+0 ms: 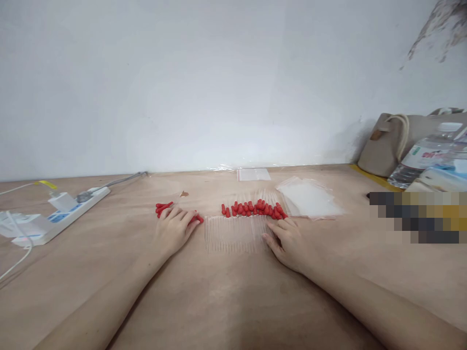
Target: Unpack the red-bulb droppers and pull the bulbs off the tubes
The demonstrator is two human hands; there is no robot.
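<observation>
My left hand lies palm down over a small group of red rubber bulbs, its fingers curled round them; some poke out on both sides. My right hand is at the right end of a row of thin clear tubes, thumb and forefinger closed on the edge of the row. Exactly how many tubes it grips is hidden. Just behind this row lie several droppers, red bulbs toward me and clear stems pointing to the wall.
Clear plastic bags lie stacked behind my right hand, with another small bag near the wall. On the left is a power strip with plugs and cables. A beige bag and a water bottle stand at the right.
</observation>
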